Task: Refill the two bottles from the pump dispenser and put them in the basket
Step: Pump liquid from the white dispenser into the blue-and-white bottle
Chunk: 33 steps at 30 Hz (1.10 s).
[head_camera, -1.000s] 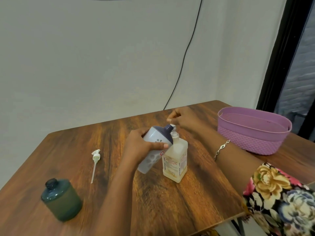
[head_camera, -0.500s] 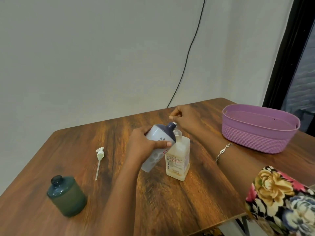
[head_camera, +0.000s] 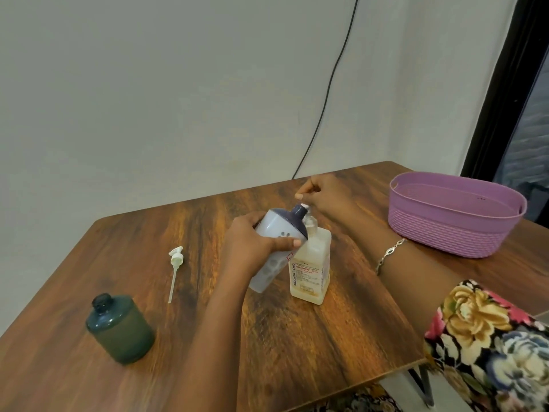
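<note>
Two risks stand out: the pale bottle (head_camera: 277,228) is tilted with its narrow dark neck against the nozzle of the pump dispenser (head_camera: 312,263), so a small slip of either would likely send soap down the outside. A hard press from above could also tip or slide the tall, square-sided dispenser on the smooth wood-grain bench (head_camera: 297,352). The left hand (head_camera: 252,248) wraps round the pale bottle's rounded, paw-printed plastic body, just beside the dispenser. The right hand (head_camera: 323,194) has its fingers curled over the pump head, mostly hiding it. The dispenser is translucent, with yellowish liquid inside. A squat, dark green bottle (head_camera: 120,328) stands uncapped at the near left, and a loose white pump (head_camera: 175,263) with a thin tube lies beyond it. The purple, rope-textured basket (head_camera: 445,233) sits well apart at the right.
</note>
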### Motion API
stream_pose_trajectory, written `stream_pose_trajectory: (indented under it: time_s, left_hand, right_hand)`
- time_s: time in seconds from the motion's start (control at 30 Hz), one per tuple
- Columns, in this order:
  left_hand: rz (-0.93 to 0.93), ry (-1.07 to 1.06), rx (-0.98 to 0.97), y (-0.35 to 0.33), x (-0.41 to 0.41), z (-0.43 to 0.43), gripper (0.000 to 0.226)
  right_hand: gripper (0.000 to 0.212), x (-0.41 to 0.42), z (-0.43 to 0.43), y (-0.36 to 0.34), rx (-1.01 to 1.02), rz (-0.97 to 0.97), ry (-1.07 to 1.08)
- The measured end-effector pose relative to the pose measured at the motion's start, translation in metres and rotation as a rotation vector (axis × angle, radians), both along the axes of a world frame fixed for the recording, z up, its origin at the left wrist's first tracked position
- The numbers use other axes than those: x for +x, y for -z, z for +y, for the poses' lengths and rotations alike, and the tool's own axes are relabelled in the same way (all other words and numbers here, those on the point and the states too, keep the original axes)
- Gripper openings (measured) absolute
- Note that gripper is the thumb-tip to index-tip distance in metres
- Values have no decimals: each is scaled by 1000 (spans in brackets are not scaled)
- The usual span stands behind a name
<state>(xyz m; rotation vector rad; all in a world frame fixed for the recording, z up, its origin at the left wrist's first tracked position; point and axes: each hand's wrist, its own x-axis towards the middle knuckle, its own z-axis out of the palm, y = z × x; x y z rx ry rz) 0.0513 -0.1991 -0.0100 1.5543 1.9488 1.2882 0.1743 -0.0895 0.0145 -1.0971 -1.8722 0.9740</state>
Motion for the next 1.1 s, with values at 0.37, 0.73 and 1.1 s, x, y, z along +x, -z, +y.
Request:
stream_pose_trajectory:
  time_s: [0.37, 0.73, 1.1]
  left_hand:
    - [21, 32, -59, 5, -3, 1, 48]
    - [47, -15, -61, -7, -6, 3, 63]
    - [21, 26, -45, -9, -3, 0, 49]
  right_hand:
    - [21, -2, 4, 9, -37, -44, -12]
    - [21, -3, -1, -7, 0, -140, -1]
    - [19, 0, -3, -12, 35, -83, -8]
